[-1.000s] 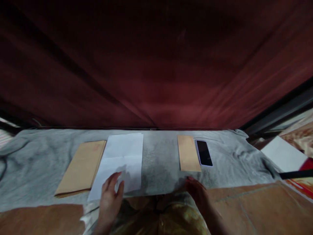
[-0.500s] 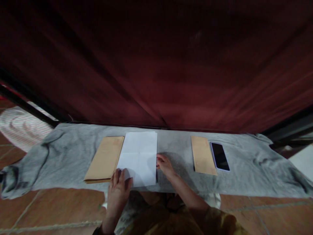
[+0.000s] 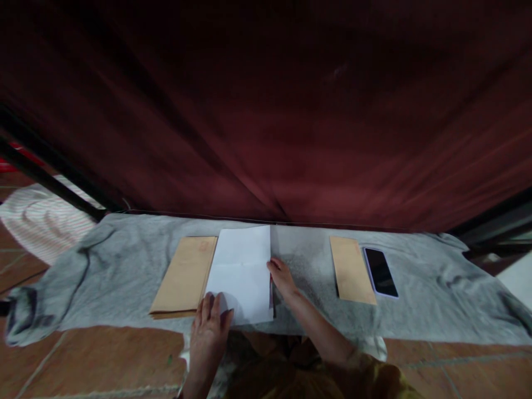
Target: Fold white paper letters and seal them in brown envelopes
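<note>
A white rectangular sheet of paper [image 3: 245,288], creased across its middle, is laid on a grey, rumpled cloth [image 3: 436,282]; clock directions are taken from the sheet's centre, with 12 pointing away from the body. The sheet's edge at 3 o'clock is pinched by the fingertips of the right hand [image 3: 285,279]. At 7 o'clock, the near corner of the sheet is covered by the left hand [image 3: 208,327], palm down with fingers spread, and nothing is gripped by it. Whether the neighbouring stack is also touched by this hand cannot be told.

At 9 o'clock, just beside the sheet, a stack of tan paper envelopes [image 3: 185,274] is set, marked with faint red print near its far right corner. At 3 o'clock, well apart from the sheet, 1 flat tan paper envelope [image 3: 353,271] is placed, and just beside its outer edge a black-screened phone in a pale purple case [image 3: 381,272] is laid face up. The view at 12 o'clock is filled by dark red hanging fabric [image 3: 266,144]. Terracotta floor tiles [image 3: 100,354] are seen at 8 o'clock.
</note>
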`<action>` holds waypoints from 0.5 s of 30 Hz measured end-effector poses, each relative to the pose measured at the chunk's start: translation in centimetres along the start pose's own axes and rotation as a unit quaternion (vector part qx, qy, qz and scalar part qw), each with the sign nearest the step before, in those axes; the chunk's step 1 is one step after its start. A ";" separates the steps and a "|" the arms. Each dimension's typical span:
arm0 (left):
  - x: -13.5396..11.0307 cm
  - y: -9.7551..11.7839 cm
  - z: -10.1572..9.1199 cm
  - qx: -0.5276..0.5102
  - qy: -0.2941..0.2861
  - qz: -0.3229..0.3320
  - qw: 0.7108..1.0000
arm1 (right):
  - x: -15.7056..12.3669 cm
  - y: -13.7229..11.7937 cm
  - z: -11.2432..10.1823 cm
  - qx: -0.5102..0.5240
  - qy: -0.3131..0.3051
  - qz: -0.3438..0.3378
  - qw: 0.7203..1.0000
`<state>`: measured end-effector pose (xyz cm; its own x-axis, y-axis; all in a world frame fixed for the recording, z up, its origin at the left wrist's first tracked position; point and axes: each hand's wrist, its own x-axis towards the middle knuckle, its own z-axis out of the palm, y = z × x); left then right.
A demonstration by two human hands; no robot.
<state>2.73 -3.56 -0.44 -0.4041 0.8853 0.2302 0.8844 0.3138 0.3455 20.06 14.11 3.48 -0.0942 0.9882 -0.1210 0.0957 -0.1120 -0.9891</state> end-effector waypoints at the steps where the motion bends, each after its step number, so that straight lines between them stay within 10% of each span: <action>1: 0.0 0.0 0.0 -0.008 0.002 -0.003 1.000 | 0.4 -0.2 0.3 0.005 -0.003 0.014 1.000; 10: 1.9 -1.0 -2.7 -0.263 0.015 -0.109 0.958 | 0.3 -3.1 -0.1 0.099 -0.045 0.101 0.989; 15: 5.5 1.4 -5.9 -0.444 -0.052 -0.300 0.843 | -2.3 -6.5 -6.0 0.200 -0.110 0.122 0.966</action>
<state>0.36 -0.25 6.64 -0.6536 0.6979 -0.2929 -0.0135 0.3762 0.9264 25.59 13.19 10.67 -0.3303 0.8860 -0.3255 -0.2454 -0.4136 -0.8768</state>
